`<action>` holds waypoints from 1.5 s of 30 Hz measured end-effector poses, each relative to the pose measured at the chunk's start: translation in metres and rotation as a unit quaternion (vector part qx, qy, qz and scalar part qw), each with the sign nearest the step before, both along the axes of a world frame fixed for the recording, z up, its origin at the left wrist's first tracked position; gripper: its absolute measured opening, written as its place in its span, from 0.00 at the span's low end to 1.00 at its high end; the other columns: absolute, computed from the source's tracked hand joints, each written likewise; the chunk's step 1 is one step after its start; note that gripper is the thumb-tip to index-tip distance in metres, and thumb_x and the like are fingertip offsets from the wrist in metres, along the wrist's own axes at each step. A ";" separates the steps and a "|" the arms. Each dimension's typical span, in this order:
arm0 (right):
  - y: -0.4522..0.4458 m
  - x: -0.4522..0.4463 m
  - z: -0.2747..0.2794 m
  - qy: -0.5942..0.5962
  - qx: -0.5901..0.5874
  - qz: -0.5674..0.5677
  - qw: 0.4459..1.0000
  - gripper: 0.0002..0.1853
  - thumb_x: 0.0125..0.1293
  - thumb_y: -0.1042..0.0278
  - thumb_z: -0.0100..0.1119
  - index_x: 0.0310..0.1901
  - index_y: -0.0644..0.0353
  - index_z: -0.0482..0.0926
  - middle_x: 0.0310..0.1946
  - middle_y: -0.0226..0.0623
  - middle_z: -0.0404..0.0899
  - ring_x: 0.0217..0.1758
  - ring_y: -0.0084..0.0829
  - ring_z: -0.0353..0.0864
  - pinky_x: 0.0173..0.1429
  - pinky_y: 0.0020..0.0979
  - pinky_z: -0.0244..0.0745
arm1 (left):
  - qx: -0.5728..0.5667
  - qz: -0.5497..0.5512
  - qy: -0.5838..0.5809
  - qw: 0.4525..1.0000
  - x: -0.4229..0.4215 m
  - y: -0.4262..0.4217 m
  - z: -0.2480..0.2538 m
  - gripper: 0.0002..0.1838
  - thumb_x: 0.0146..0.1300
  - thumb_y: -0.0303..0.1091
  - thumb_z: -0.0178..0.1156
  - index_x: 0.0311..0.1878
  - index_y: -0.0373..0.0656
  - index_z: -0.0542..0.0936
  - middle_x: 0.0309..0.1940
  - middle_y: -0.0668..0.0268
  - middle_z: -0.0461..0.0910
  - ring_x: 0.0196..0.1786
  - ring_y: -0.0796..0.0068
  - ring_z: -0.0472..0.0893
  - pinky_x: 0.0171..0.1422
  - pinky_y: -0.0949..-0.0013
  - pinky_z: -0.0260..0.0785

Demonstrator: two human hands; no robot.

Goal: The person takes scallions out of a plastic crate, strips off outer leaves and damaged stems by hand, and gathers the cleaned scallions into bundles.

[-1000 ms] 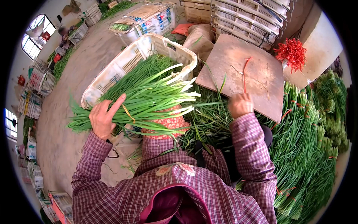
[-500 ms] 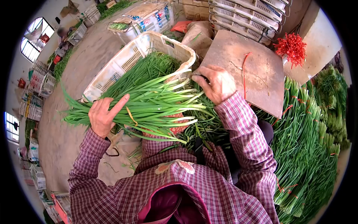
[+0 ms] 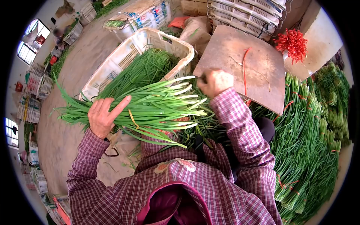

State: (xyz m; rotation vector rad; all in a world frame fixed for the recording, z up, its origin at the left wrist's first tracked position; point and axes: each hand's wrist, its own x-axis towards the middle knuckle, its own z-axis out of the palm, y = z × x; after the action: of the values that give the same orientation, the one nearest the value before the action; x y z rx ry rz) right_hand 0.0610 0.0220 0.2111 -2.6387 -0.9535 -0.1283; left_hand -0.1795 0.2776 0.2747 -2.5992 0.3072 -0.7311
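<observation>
My left hand is wrapped round the leafy part of a loose bunch of garlic chives, its index finger lying along the leaves. The pale stem ends fan out to the right, and one yellowed leaf hangs on the bunch. Just beyond those ends, beside the near left edge of a brown board, is my right hand. Its fingers are curled in and slightly blurred; whatever they pinch is hidden. More chives lie in a white plastic crate behind the bunch.
A red tie lies on the board. Beyond it hangs a bundle of red ties. Tied chive bunches are heaped at the right. Stacked white crates stand at the back; loose leaves lie near my lap.
My right hand has shifted slightly down and left, its fingers curling further in. The left hand keeps its hold on the chives. The whole view has shifted a little.
</observation>
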 end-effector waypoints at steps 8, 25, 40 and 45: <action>-0.079 0.021 -0.035 0.012 0.018 -0.027 0.999 0.13 0.63 0.56 0.60 0.37 0.56 0.85 0.34 0.41 0.84 0.37 0.36 0.84 0.41 0.37 0.80 | -0.393 0.016 0.055 0.918 0.003 0.007 -0.011 0.34 0.42 0.21 0.65 0.59 0.46 0.78 0.35 0.61 0.81 0.36 0.65 0.80 0.47 0.70 0.72; -0.052 -0.034 -0.036 0.420 0.382 0.150 0.810 0.32 0.70 0.50 0.54 0.64 0.69 0.64 0.52 0.50 0.77 0.56 0.33 0.76 0.60 0.32 0.71 | -0.893 0.072 0.301 0.328 0.024 -0.026 -0.005 0.24 0.45 0.21 0.66 0.49 0.39 0.77 0.33 0.66 0.79 0.31 0.75 0.78 0.34 0.70 0.72; -0.032 -0.032 0.018 0.221 0.592 0.078 0.771 0.22 0.68 0.63 0.59 0.58 0.67 0.71 0.43 0.40 0.79 0.46 0.27 0.79 0.52 0.30 0.76 | -0.893 0.061 0.302 0.327 0.018 -0.024 -0.027 0.21 0.45 0.23 0.65 0.47 0.37 0.77 0.32 0.65 0.78 0.29 0.73 0.79 0.33 0.69 0.74; -0.018 -0.039 -0.048 0.437 0.567 0.127 0.686 0.45 0.64 0.56 0.64 0.72 0.66 0.46 0.68 0.59 0.59 0.70 0.45 0.62 0.71 0.41 0.60 | -0.906 0.050 0.268 0.324 0.023 -0.026 -0.026 0.21 0.46 0.21 0.63 0.48 0.36 0.77 0.33 0.62 0.78 0.28 0.71 0.78 0.32 0.68 0.73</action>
State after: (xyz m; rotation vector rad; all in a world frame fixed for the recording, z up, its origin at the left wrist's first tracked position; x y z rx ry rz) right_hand 0.0220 0.0044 0.1632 -1.1173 -0.5369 0.4421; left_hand -0.1564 0.2511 0.2482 -4.6805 -1.5853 0.6233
